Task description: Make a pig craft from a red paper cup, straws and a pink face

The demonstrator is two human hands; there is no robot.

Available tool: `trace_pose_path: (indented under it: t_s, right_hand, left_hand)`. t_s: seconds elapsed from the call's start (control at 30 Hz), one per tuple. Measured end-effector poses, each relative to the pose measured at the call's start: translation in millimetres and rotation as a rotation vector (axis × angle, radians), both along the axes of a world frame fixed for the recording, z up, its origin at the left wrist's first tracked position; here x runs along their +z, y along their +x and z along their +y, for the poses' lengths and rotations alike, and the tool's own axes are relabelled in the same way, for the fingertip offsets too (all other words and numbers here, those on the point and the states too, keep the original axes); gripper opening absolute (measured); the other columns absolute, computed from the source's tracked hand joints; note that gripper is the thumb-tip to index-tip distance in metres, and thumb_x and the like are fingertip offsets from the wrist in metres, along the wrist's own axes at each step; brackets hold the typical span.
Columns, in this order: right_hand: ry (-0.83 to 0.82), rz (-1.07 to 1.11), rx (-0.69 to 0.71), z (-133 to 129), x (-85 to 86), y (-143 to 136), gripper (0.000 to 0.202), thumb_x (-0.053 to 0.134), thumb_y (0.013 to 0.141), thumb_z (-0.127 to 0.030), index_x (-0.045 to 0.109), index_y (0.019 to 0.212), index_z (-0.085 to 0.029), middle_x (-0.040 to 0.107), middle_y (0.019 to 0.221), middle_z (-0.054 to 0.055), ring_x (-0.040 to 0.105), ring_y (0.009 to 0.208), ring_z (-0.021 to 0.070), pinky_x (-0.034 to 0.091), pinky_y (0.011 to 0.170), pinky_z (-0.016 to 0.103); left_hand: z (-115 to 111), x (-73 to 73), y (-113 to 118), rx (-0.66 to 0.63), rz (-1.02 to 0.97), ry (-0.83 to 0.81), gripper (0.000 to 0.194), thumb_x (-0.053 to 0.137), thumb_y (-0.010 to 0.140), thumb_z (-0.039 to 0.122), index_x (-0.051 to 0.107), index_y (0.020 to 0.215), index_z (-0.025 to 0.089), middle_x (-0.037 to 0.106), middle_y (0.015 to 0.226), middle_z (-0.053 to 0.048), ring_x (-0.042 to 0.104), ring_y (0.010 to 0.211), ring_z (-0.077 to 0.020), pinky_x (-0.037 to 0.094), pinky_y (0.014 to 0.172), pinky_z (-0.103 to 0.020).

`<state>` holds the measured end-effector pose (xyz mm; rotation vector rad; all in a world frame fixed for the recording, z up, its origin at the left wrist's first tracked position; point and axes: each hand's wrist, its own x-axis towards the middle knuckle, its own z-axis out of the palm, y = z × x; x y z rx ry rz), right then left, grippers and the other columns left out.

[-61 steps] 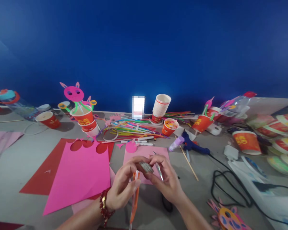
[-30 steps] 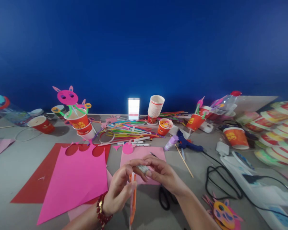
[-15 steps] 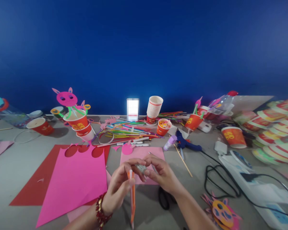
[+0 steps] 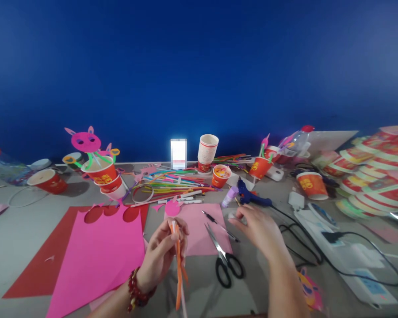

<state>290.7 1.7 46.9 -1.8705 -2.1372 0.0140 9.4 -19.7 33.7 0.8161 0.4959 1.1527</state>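
My left hand [image 4: 168, 245] is closed round a bunch of orange pipe cleaners [image 4: 178, 276] with a thin white stick among them. Their lower ends hang down toward the table's front edge. Over on the right, my right hand [image 4: 257, 227] has its fingers bent round a small pale grey thing [image 4: 236, 219], low over the table; its kind is unclear. Between the hands lie black-handled scissors [image 4: 223, 254], blades apart, and a black pen [image 4: 220, 225] partly on a light pink sheet [image 4: 199, 240].
Pink card [image 4: 102, 251] with round cut-outs lies at left on red paper [image 4: 43, 265]. Behind are pipe cleaners [image 4: 172, 183], a cup stack [image 4: 207, 150] and a glue stick [image 4: 230, 197]. A blue glue gun [image 4: 252, 197] and power strip [image 4: 345, 260] are at right.
My hands have come apart. The right hand has moved right with the grey thing, uncovering the scissors and pen. My left hand still holds the orange pipe cleaners.
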Motion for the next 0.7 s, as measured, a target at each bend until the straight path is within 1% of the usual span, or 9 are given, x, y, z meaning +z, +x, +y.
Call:
trace_pose_path:
  t_s: [0.07, 0.17, 0.23, 0.3, 0.37, 0.47, 0.6, 0.63, 0.7]
  right_hand:
    - [-0.083, -0.036, -0.051, -0.6, -2.5, 2.4, 0.020, 0.074, 0.078, -0.026, 0.057, 0.071, -0.023, 0.069, 0.077, 0.003, 0.067, 0.076, 0.0254, 0.043, 0.064, 0.031]
    - [-0.194, 0.006, -0.091, -1.8, -1.5, 3.7, 0.014, 0.074, 0.075, -0.025, 0.060, 0.074, -0.024, 0.072, 0.078, 0.001, 0.069, 0.076, 0.0241, 0.042, 0.062, 0.029]
    - [-0.211, 0.058, -0.111, -3.3, 1.6, 4.8, 0.015, 0.076, 0.073, -0.028, 0.061, 0.074, -0.024, 0.073, 0.079, 0.001, 0.070, 0.076, 0.0242, 0.043, 0.061, 0.029]
    - [-0.163, 0.114, -0.104, -5.2, 6.6, 3.4, 0.018, 0.076, 0.074, -0.033, 0.060, 0.074, -0.024, 0.073, 0.077, 0.001, 0.069, 0.075, 0.0244, 0.043, 0.060, 0.029]
    - [-0.089, 0.216, -0.028, -7.3, 13.8, -4.6, 0.020, 0.071, 0.081, -0.039, 0.060, 0.074, -0.024, 0.071, 0.074, 0.002, 0.066, 0.069, 0.0227, 0.043, 0.058, 0.029]
    - [-0.061, 0.530, 0.188, -9.3, 26.2, -32.5, 0.023, 0.055, 0.096, -0.039, 0.063, 0.082, -0.023, 0.069, 0.076, 0.002, 0.063, 0.067, 0.0190, 0.046, 0.061, 0.028]
    - [-0.188, 0.891, 0.463, -5.3, 34.5, -77.2, 0.019, 0.055, 0.098, -0.034, 0.067, 0.106, -0.022, 0.071, 0.103, 0.008, 0.066, 0.089, 0.0201, 0.052, 0.079, 0.028]
    - [-0.239, 0.957, 0.515, -3.4, 33.7, -85.2, 0.020, 0.056, 0.098, -0.035, 0.068, 0.107, -0.021, 0.070, 0.104, 0.008, 0.066, 0.092, 0.0203, 0.052, 0.081, 0.029]
    - [-0.315, 1.078, 0.572, 0.3, 28.9, -95.8, 0.020, 0.060, 0.096, -0.038, 0.069, 0.099, -0.020, 0.067, 0.097, 0.007, 0.064, 0.089, 0.0200, 0.052, 0.080, 0.030]
  left_hand:
    - [-0.3, 0.0, 0.3, -0.002, 0.006, -0.025, 0.015, 0.064, 0.091, 0.031, 0.057, 0.087, 0.018, 0.056, 0.090, 0.000, 0.052, 0.053, -0.0047, 0.049, 0.043, -0.016]
    - [-0.3, 0.2, 1.7, 0.010, 0.009, -0.059, 0.018, 0.067, 0.089, 0.033, 0.059, 0.085, 0.017, 0.054, 0.081, 0.002, 0.051, 0.051, -0.0049, 0.049, 0.041, -0.016]
    - [0.3, -0.7, 2.9, 0.009, 0.004, -0.077, 0.019, 0.070, 0.087, 0.033, 0.059, 0.084, 0.018, 0.054, 0.075, 0.003, 0.051, 0.049, -0.0055, 0.049, 0.040, -0.016]
    - [1.3, -2.5, 3.9, -0.008, -0.013, -0.090, 0.021, 0.072, 0.086, 0.034, 0.058, 0.083, 0.018, 0.055, 0.069, 0.004, 0.051, 0.047, -0.0060, 0.050, 0.040, -0.017]
    - [2.5, -4.5, 4.8, -0.037, -0.040, -0.097, 0.021, 0.072, 0.086, 0.034, 0.059, 0.083, 0.018, 0.056, 0.065, 0.004, 0.052, 0.047, -0.0066, 0.051, 0.042, -0.017]
    - [3.6, -7.1, 6.0, -0.103, -0.087, -0.111, 0.021, 0.071, 0.087, 0.033, 0.060, 0.084, 0.017, 0.059, 0.065, 0.002, 0.057, 0.050, -0.0081, 0.053, 0.047, -0.018]
    - [3.8, -10.1, 8.1, -0.232, -0.135, -0.194, 0.021, 0.067, 0.090, 0.034, 0.061, 0.084, 0.014, 0.060, 0.065, 0.000, 0.057, 0.049, -0.0087, 0.056, 0.049, -0.021]
    - [3.7, -10.7, 8.7, -0.268, -0.144, -0.214, 0.023, 0.064, 0.092, 0.035, 0.061, 0.084, 0.014, 0.060, 0.063, 0.000, 0.057, 0.047, -0.0090, 0.056, 0.048, -0.021]
    - [3.6, -11.5, 10.0, -0.329, -0.163, -0.243, 0.026, 0.059, 0.094, 0.038, 0.062, 0.086, 0.013, 0.058, 0.060, 0.000, 0.055, 0.043, -0.0096, 0.054, 0.043, -0.022]
